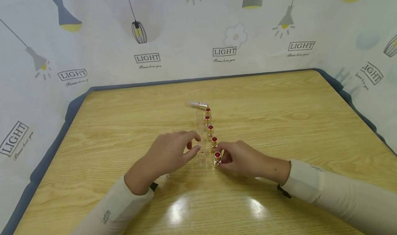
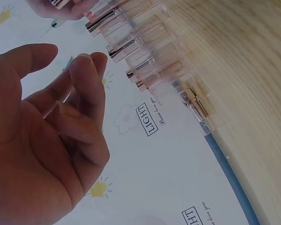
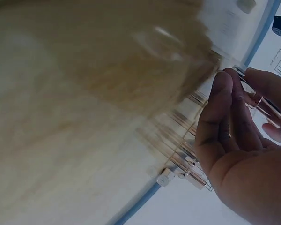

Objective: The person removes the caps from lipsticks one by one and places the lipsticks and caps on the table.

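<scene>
Several lipsticks with red tops and shiny metallic bases stand upright in a line running away from me in the head view. My right hand (image 1: pixel 243 159) pinches the nearest lipstick (image 1: pixel 217 158) between thumb and forefinger, at the table. Left of that line runs a row of clear caps (image 1: pixel 202 158). Beside these caps hovers my left hand (image 1: pixel 167 150), thumb and forefinger apart and nothing between them; the left wrist view shows its other fingers (image 2: pixel 86 136) loosely bent. At the far end a capped lipstick (image 1: pixel 197 104) lies on its side.
The wooden table (image 1: pixel 124 107) has a dark blue edging along its back and sides. Behind it hangs a white cloth (image 1: pixel 186 38) printed with lamps and lettering. Something small shows partly behind my left wrist, too hidden to tell.
</scene>
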The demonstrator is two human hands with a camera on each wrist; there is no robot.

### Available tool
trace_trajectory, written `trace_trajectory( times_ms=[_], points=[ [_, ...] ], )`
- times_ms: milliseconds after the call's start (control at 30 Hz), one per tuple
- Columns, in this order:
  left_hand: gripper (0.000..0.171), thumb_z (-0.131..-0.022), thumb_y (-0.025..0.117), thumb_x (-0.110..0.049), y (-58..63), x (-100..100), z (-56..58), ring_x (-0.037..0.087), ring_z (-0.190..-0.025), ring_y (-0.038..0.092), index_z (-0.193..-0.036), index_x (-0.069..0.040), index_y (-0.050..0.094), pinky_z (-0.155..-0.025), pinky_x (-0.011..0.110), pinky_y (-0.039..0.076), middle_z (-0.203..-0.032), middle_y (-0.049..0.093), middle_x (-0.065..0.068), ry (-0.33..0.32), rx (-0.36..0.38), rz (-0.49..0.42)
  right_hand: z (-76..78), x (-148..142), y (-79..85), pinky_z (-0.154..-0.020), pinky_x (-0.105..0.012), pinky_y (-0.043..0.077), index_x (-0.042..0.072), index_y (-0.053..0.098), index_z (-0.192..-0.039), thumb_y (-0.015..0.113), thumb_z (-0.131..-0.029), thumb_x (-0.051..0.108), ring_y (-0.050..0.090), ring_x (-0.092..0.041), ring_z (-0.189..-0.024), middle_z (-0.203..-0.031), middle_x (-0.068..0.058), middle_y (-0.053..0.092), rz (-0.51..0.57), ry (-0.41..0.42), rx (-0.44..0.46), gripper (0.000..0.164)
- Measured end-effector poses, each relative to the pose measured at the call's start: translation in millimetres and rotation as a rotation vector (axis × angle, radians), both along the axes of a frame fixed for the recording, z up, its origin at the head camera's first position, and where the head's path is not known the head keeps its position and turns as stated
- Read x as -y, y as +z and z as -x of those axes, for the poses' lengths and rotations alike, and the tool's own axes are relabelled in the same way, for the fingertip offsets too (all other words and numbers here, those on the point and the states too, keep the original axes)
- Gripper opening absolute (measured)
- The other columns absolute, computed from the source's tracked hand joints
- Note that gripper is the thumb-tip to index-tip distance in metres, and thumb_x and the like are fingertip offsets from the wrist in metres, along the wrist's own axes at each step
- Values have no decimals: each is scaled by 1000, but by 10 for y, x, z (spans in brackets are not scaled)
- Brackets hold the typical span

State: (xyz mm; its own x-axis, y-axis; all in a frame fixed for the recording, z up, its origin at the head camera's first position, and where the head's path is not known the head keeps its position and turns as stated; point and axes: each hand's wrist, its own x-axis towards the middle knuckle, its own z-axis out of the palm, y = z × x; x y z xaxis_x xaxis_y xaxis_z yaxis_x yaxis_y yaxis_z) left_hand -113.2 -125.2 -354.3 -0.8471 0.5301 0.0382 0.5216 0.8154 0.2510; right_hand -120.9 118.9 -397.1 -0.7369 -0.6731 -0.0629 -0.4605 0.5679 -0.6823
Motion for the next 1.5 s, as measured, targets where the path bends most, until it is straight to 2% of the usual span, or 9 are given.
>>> trace_trajectory(
  times_ms=[367,567,700,833,933,1033,1100,1267,1500],
  points=[
    [26,-99,61,-38,12,-18,37,4,-56,49,-118,-22,68,-51,25,40,-88,68,-10,7,23,4,32,6,53,-65,-19,52,8,64,-103,77,-88,10,64,-1,-71,-79,5,71,-28,-18,-2,20],
    [25,-99,61,-40,45,-40,25,3,-53,46,-117,-25,68,-49,24,38,-87,67,-12,-25,21,9,62,13,58,-64,-20,51,9,65,-102,77,-88,11,63,-1,-71,-80,5,71,-34,-28,-8,19],
    [23,-99,60,-39,57,-54,25,3,-55,48,-116,-25,68,-51,23,39,-86,67,-12,-59,44,-2,83,16,41,-64,-20,50,12,65,-99,77,-87,12,62,-1,-70,-78,7,69,-45,-34,-31,17],
    [21,-100,60,-39,57,-60,34,3,-56,48,-113,-25,69,-54,24,41,-86,66,-14,-94,64,-14,103,-4,47,-59,-21,47,12,64,-100,77,-86,14,57,-2,-64,-73,8,64,-101,-49,-37,19],
    [20,-100,59,-39,46,-64,33,3,-57,49,-113,-26,69,-55,25,42,-85,65,-15,-104,68,-23,155,-85,114,-55,-23,43,12,63,-99,75,-86,15,51,-5,-59,-70,6,59,-189,-42,15,18],
    [21,-101,59,-39,35,-60,22,2,-58,50,-114,-27,69,-56,25,43,-85,65,-16,-105,75,-34,286,-211,210,-53,-25,41,11,60,-95,71,-89,15,48,-8,-56,-69,3,57,-256,-25,67,13],
    [21,-101,58,-39,28,-53,13,2,-58,50,-114,-27,69,-56,25,43,-85,65,-16,-108,78,-38,411,-282,266,-54,-27,41,11,60,-94,69,-91,15,48,-10,-57,-70,0,58,-272,-26,69,10],
    [14,-101,59,-37,1,-42,8,1,-60,50,-104,-28,70,-57,24,43,-81,62,-17,-117,80,-41,758,-308,322,-58,-29,44,10,62,-97,66,-96,21,54,-13,-63,-80,-4,63,-305,-85,-32,12],
    [11,-100,60,-37,-51,-63,-11,1,-56,48,-97,-29,68,-54,23,42,-77,58,-18,-115,102,-40,1184,-74,319,-65,-33,49,10,64,-105,66,-97,25,61,-18,-71,-90,-7,68,-307,-209,-125,17]
  ],
)
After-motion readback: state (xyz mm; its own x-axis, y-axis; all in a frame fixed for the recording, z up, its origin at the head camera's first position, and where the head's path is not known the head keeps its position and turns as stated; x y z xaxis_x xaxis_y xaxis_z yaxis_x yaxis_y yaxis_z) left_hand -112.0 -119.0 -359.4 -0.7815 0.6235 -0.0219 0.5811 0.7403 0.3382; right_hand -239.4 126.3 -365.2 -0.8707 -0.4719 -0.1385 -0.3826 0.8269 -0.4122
